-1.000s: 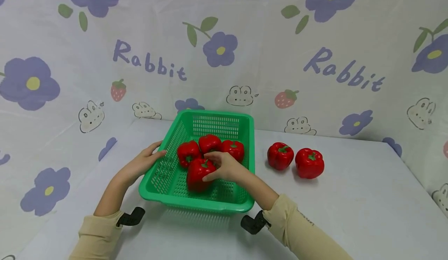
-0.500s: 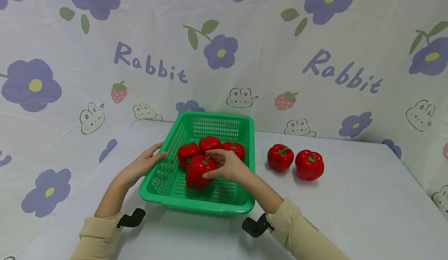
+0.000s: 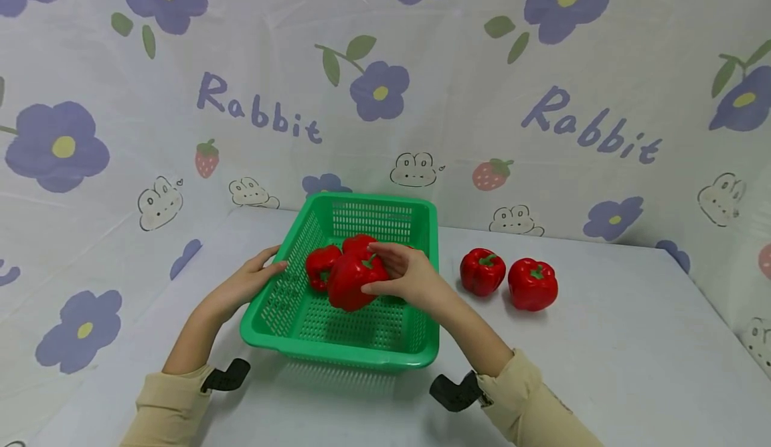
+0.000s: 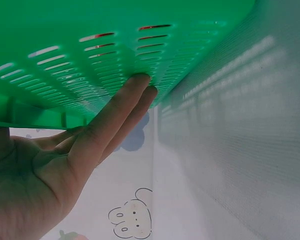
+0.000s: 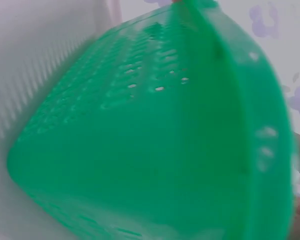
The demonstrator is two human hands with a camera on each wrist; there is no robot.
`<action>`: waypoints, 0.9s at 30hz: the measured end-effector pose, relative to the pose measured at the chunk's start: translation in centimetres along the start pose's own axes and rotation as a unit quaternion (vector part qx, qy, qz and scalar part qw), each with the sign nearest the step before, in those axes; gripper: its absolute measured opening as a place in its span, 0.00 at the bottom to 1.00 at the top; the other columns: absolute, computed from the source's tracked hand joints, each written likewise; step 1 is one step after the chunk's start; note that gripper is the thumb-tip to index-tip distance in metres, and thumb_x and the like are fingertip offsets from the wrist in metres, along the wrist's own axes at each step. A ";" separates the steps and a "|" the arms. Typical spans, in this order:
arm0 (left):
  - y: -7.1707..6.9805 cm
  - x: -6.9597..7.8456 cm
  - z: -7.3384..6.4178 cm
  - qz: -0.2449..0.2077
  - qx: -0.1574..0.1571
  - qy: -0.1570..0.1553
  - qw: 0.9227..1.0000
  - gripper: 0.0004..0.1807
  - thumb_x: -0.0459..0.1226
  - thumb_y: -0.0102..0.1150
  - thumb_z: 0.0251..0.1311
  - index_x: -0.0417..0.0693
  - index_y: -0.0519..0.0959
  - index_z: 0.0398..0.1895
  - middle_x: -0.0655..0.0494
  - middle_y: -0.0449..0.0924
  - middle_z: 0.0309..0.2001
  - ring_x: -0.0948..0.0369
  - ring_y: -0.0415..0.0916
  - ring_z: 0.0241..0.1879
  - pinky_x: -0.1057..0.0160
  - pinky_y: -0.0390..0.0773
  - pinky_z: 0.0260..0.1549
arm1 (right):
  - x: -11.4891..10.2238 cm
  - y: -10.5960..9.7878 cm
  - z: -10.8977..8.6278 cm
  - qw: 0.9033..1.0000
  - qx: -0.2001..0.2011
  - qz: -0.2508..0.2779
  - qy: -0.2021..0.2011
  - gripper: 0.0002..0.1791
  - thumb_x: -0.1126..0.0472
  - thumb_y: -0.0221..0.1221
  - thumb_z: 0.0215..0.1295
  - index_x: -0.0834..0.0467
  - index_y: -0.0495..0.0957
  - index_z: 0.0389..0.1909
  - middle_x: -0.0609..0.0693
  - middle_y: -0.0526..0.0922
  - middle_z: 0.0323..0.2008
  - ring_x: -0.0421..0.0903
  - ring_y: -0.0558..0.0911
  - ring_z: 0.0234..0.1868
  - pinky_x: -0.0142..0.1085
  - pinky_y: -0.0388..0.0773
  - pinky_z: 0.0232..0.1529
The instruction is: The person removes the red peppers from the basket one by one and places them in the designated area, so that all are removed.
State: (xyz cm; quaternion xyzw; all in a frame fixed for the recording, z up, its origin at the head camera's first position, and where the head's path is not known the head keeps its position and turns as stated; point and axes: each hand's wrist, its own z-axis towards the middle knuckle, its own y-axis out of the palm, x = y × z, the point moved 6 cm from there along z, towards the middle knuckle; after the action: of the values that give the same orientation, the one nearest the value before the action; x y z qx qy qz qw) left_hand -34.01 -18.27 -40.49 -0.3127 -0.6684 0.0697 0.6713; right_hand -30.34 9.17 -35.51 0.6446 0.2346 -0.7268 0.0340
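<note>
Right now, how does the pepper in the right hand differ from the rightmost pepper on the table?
The held pepper is gripped by the right hand; the rightmost pepper sits untouched on the table. In the head view, the held pepper shows within the outline of the green basket, the rightmost pepper outside it. Both are glossy red with green stems.

From here I see the right hand has shifted its red pepper up and rightward; just beyond the fingertips, the rear pepper is now more covered, while below the fingers more basket floor shows.
</note>
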 end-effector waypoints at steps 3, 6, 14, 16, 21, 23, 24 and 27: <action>0.0 0.0 0.0 0.000 0.002 -0.001 1.000 0.36 0.50 0.40 0.75 0.45 0.45 0.78 0.31 0.66 0.64 0.52 0.79 0.50 0.56 0.81 0.46 | -0.2 -0.8 -0.3 1.000 0.007 -0.002 -0.005 0.37 0.64 0.68 0.58 0.57 0.67 0.69 0.55 0.72 0.68 0.54 0.69 0.70 0.46 0.71 0.64; 0.1 0.1 0.0 0.003 0.001 -0.002 1.000 0.36 0.50 0.39 0.76 0.45 0.45 0.78 0.32 0.64 0.66 0.50 0.78 0.53 0.55 0.80 0.48 | -0.4 -1.6 -0.7 1.000 0.016 -0.013 -0.006 0.38 0.63 0.68 0.58 0.56 0.65 0.70 0.54 0.71 0.68 0.54 0.69 0.71 0.46 0.72 0.63; 0.1 0.1 -0.1 0.004 0.001 -0.008 1.000 0.37 0.51 0.39 0.75 0.45 0.44 0.78 0.32 0.62 0.68 0.47 0.76 0.56 0.53 0.79 0.50 | -0.7 -3.9 -1.7 0.999 0.046 -0.023 0.005 0.39 0.60 0.69 0.57 0.52 0.66 0.70 0.50 0.71 0.68 0.51 0.68 0.72 0.45 0.71 0.63; 0.2 0.2 -0.1 0.006 -0.001 -0.005 1.000 0.37 0.51 0.39 0.75 0.45 0.44 0.78 0.32 0.63 0.67 0.48 0.76 0.55 0.54 0.79 0.49 | -0.7 -4.5 -2.0 0.998 0.053 -0.020 0.004 0.38 0.59 0.69 0.58 0.51 0.66 0.70 0.50 0.71 0.69 0.50 0.67 0.72 0.44 0.70 0.65; 0.1 0.1 0.0 0.003 0.001 -0.005 1.000 0.36 0.51 0.40 0.75 0.45 0.45 0.78 0.32 0.65 0.65 0.50 0.78 0.52 0.56 0.80 0.47 | -0.9 -6.0 -2.8 0.997 0.073 -0.023 0.002 0.38 0.57 0.68 0.59 0.50 0.65 0.71 0.50 0.69 0.70 0.51 0.66 0.73 0.44 0.68 0.65; 0.1 0.0 0.0 0.002 0.002 -0.007 1.000 0.36 0.51 0.40 0.75 0.46 0.45 0.78 0.32 0.66 0.65 0.51 0.78 0.52 0.56 0.80 0.47 | -0.9 -6.7 -3.1 0.996 0.083 -0.026 0.002 0.38 0.56 0.68 0.59 0.49 0.66 0.70 0.50 0.69 0.70 0.51 0.66 0.73 0.43 0.69 0.65; 0.1 -0.1 0.0 0.003 0.001 -0.006 1.000 0.36 0.51 0.40 0.75 0.46 0.45 0.78 0.32 0.66 0.64 0.52 0.78 0.51 0.57 0.80 0.47 | -1.0 -7.0 -3.3 0.996 0.089 -0.027 0.003 0.37 0.56 0.68 0.59 0.49 0.66 0.70 0.50 0.68 0.70 0.51 0.66 0.73 0.43 0.69 0.65; 0.0 -0.2 0.1 0.002 0.003 -0.007 1.000 0.36 0.51 0.40 0.75 0.47 0.45 0.78 0.33 0.67 0.64 0.52 0.79 0.51 0.57 0.80 0.47 | -1.0 -8.0 -3.8 0.994 0.103 -0.026 0.005 0.38 0.56 0.67 0.60 0.50 0.64 0.71 0.50 0.68 0.71 0.51 0.66 0.73 0.42 0.69 0.64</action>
State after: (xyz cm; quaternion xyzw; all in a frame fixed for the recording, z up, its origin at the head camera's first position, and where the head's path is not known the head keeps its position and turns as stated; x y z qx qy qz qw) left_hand -34.09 -18.37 -40.68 -0.3115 -0.6726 0.0750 0.6670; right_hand -29.46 17.45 -32.42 0.6422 0.1750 -0.7444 -0.0531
